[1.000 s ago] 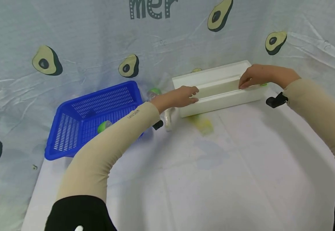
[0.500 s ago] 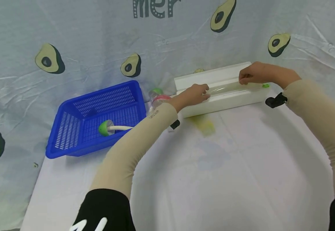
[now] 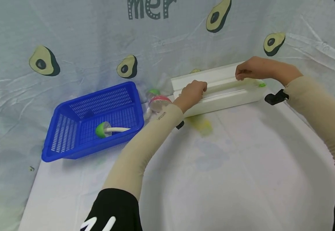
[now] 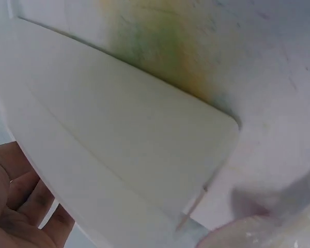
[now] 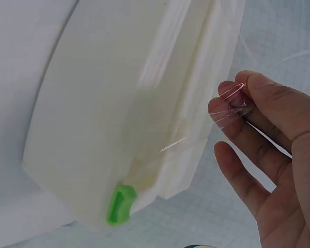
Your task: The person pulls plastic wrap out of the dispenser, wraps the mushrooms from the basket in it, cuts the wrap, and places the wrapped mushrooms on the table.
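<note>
- Above the right end of the white box (image 3: 228, 102), we see the right grip (image 3: 260, 68) pinching clear film (image 5: 173, 144).
- Near its left end, the left grip (image 3: 191, 95); whether closed, we cannot tell.

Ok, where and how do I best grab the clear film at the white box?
Probably by its raised edge, pinched from above: the clear film is a thin sheet, nothing rigid to grasp, and the white box opens upward. The right hand pinches it near the box's right end.
</note>
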{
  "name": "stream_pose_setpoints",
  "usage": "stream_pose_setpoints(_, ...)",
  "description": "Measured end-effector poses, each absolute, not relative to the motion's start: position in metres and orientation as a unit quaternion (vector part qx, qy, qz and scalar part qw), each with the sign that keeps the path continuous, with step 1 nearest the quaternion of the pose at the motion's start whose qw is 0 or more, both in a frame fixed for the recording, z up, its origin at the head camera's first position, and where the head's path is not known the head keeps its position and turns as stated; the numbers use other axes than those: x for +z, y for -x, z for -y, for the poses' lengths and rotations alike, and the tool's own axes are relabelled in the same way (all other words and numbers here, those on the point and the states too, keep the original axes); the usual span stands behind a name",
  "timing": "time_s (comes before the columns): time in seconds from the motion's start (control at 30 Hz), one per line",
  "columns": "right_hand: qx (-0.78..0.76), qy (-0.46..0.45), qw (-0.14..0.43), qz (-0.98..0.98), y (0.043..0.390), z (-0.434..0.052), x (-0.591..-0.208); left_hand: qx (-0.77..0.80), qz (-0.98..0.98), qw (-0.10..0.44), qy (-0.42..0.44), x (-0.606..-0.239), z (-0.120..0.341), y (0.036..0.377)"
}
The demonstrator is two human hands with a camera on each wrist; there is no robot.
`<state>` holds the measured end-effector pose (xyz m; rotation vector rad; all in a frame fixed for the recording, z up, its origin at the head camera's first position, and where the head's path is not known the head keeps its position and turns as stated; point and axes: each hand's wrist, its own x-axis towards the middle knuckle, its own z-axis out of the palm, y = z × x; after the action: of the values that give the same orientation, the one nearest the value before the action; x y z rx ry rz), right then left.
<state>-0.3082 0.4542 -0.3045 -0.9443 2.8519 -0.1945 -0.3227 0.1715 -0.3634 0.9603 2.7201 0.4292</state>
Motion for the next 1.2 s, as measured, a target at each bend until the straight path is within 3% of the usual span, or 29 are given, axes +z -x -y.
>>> stream_pose_setpoints(0.17,-0.064,0.304,0.068,-0.948,0.306,-0.452,-0.3,0.126,-0.938,0.078,-0.314,-0.359,-0.162,0.322)
stream_pose_setpoints(0.37,-0.074,0.262,0.092,-0.958,0.303,-0.448,-0.302,0.099,-0.94,0.074,-0.317,-0.351,-0.149,0.324)
stream_pose_setpoints(0.67,-0.087,0.285,0.1,-0.949,0.304,-0.442,-0.329,0.152,-0.933,0.098,-0.311,-0.348,-0.141,0.324)
stream_pose_setpoints(1.0,-0.061,0.318,0.131,-0.937,0.31,-0.437,-0.328,0.132,-0.935,0.089,-0.318,-0.345,-0.137,0.326)
stream_pose_setpoints(1.2,-0.001,0.285,0.143,-0.948,0.307,-0.448,-0.326,0.136,-0.933,0.1,-0.317,-0.348,-0.128,0.329)
